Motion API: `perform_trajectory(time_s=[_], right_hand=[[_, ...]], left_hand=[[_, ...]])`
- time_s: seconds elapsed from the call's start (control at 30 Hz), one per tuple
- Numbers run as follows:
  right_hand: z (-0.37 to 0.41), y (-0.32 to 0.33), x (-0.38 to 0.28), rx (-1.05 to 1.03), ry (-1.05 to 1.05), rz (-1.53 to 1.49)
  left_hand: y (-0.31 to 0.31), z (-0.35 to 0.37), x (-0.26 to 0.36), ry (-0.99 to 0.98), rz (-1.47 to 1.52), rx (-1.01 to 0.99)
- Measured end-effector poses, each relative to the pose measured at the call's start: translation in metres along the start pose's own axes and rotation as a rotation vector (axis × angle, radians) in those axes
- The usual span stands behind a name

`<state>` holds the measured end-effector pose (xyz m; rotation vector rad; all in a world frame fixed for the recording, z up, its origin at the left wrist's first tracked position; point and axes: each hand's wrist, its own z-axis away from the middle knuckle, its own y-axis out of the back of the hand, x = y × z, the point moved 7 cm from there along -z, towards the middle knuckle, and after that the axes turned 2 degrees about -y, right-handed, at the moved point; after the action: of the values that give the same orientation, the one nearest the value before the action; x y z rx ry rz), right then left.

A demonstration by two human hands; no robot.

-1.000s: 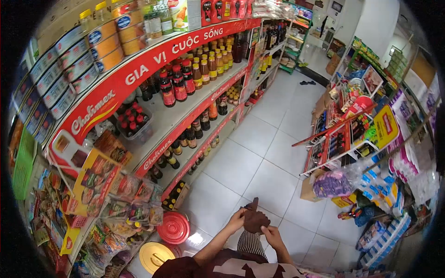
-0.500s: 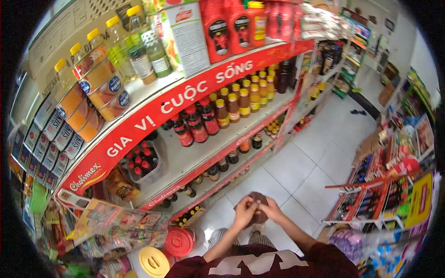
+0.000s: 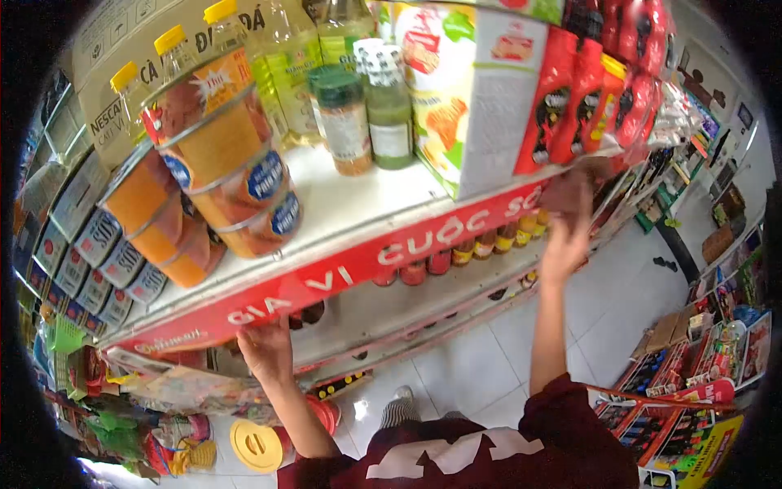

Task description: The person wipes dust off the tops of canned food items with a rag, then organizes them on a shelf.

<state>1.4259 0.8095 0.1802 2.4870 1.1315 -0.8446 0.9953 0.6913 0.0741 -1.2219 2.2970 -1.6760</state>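
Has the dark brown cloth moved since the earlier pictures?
Yes: the dark brown cloth, at the right hand, has moved from over the white tiled floor up to the red lettered shelf strip.

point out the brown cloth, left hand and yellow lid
Brown cloth point(image 3: 568, 192): head view, its blurred middle.
Left hand point(image 3: 267, 350): head view, middle of the hand.
Yellow lid point(image 3: 257, 446): head view, middle of its top.

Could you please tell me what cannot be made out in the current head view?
All in the head view:
- Right hand: its exact hold on the brown cloth is lost to blur.
- Left hand: blur leaves its fingertips' contact with the red shelf strip unclear.
- Yellow-labelled bottles: tops hidden by that strip.
- Cardboard carton: top cut off by the upper edge.
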Motion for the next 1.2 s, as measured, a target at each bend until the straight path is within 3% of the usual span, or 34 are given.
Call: perform_trajectory(time_s=[0.03,0.27,0.4,0.47,0.5,0.57,0.63,0.73,0.77,0.87,1.0,1.1,1.2], right_hand=[[0.005,-0.034,-0.029,-0.077,0.131,0.095],[0.109,-0.103,-0.072,-0.194,0.187,-0.040],[0.133,-0.120,-0.084,-0.303,0.313,-0.087],[0.122,-0.116,-0.072,-0.326,0.357,-0.048],[0.111,-0.110,-0.062,-0.304,0.356,-0.012],[0.074,-0.087,-0.034,-0.218,0.308,0.089],[0.032,-0.058,-0.001,-0.070,0.225,0.188],[-0.030,-0.014,0.053,0.154,0.055,0.231],[-0.047,-0.002,0.070,0.211,-0.008,0.212],[-0.068,0.017,0.103,0.286,-0.156,0.136],[-0.017,0.001,0.075,0.278,-0.198,0.053],[0.007,-0.008,0.063,0.263,-0.223,0.006],[-0.017,0.000,0.084,0.280,-0.277,-0.006]], left_hand=[[-0.018,-0.008,0.001,0.002,-0.041,-0.161],[-0.007,-0.004,0.006,-0.105,0.039,-0.183],[-0.015,-0.009,0.011,-0.121,0.053,-0.275],[-0.015,-0.012,0.013,-0.140,0.002,-0.200],[0.002,-0.016,0.020,-0.128,0.091,-0.284],[0.012,-0.016,0.027,-0.119,-0.041,-0.157],[0.017,-0.019,0.033,-0.210,-0.150,-0.478],[0.006,-0.018,0.030,-0.127,-0.114,-0.584],[-0.016,-0.017,0.020,-0.079,-0.128,-0.560],[-0.019,-0.010,0.017,-0.227,0.001,-0.340],[-0.030,-0.013,0.013,-0.095,-0.097,-0.566],[-0.009,-0.018,0.024,-0.107,-0.184,-0.453],[-0.004,-0.006,0.021,-0.229,-0.174,-0.173]])
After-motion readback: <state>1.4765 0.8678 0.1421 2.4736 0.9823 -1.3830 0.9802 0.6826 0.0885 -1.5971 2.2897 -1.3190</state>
